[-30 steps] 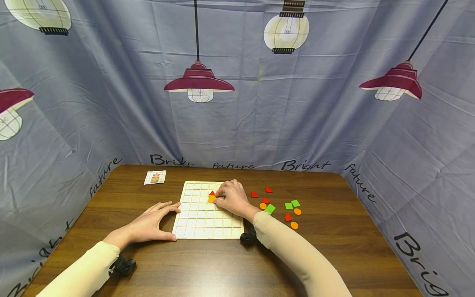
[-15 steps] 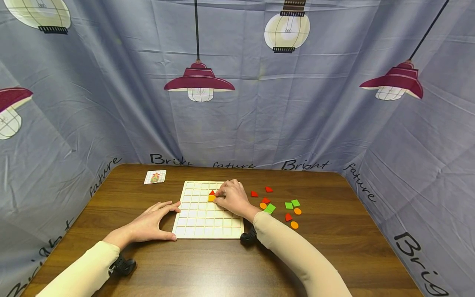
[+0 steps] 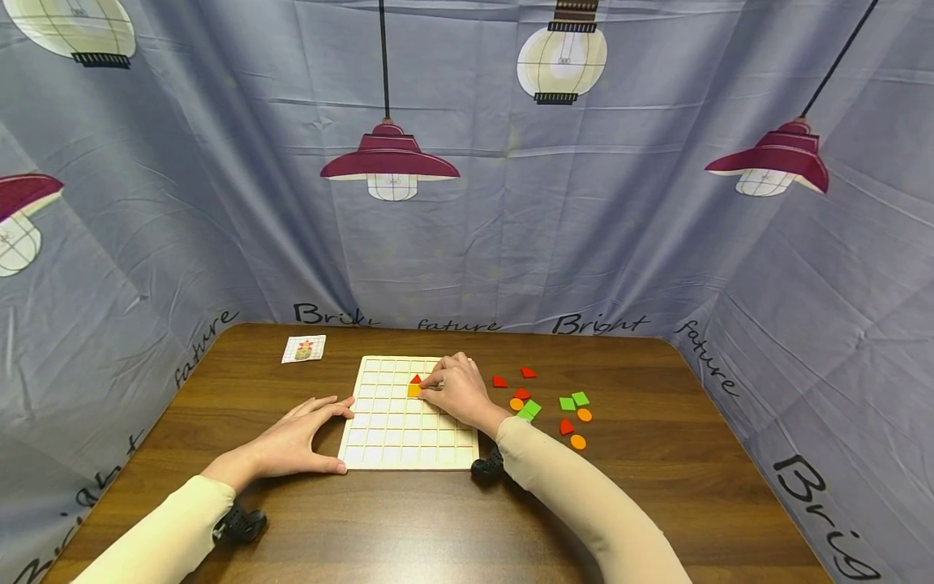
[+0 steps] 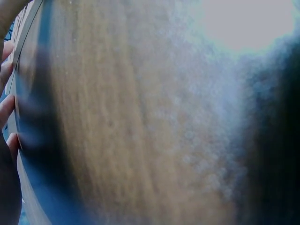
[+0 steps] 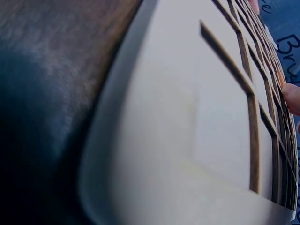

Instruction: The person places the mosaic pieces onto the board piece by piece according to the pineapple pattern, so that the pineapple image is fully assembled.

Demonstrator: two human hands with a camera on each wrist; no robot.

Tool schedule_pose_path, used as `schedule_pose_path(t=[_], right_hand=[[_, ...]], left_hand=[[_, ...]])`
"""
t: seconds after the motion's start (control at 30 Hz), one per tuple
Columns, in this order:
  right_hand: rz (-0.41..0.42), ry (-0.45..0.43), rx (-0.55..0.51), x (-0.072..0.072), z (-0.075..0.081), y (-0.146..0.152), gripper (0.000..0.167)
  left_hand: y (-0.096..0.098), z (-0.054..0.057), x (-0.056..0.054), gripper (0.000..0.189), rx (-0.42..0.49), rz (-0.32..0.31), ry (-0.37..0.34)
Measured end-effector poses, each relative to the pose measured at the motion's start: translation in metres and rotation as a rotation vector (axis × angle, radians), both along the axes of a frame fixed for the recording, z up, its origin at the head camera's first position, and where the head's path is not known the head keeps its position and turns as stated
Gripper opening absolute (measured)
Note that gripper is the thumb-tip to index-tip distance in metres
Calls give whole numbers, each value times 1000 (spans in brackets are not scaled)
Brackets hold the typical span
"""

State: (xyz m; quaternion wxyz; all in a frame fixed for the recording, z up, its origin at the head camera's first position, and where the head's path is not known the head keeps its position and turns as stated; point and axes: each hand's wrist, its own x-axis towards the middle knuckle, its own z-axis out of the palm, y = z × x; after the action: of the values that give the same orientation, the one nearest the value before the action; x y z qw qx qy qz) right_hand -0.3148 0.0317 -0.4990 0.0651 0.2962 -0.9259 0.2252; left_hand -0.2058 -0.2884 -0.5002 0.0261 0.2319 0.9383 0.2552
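A pale board with a square grid (image 3: 394, 438) lies on the table. My left hand (image 3: 292, 442) is spread at its left side, thumb at the near left corner and fingertips at the left edge. My right hand (image 3: 460, 393) reaches over the upper right of the board, thumb and index finger pinching at the right side of an orange square tile (image 3: 413, 391). Just above that tile sits a red triangle tile (image 3: 416, 379). The hand hides the cells to their right. In the right wrist view, a fingertip (image 5: 291, 96) shows beyond the raised grid lines (image 5: 253, 136).
Right of the board lie loose tiles: several red pieces (image 3: 529, 373), several green squares (image 3: 567, 403) and orange discs (image 3: 578, 442). A small card with a coloured picture (image 3: 303, 349) lies at the back left. A printed curtain (image 3: 467, 243) surrounds the wooden table (image 3: 409, 527).
Both hands keep nearly the same places, and the tiles and board stay where they were. The head view has shifted very slightly.
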Motion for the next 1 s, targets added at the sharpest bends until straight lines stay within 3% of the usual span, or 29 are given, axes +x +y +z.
schedule_pose_path(t=[0.2,0.43,1.0], right_hand=[[2,10,-6,0,-1,-1,16],[4,-42,-20,0,3,6,21],[6,-137,-178,-5,23,57,28]], left_hand=[[0,0,0,79,7,0,7],[0,0,0,80,2,0,9],[0,2,1,79,7,-9,5]])
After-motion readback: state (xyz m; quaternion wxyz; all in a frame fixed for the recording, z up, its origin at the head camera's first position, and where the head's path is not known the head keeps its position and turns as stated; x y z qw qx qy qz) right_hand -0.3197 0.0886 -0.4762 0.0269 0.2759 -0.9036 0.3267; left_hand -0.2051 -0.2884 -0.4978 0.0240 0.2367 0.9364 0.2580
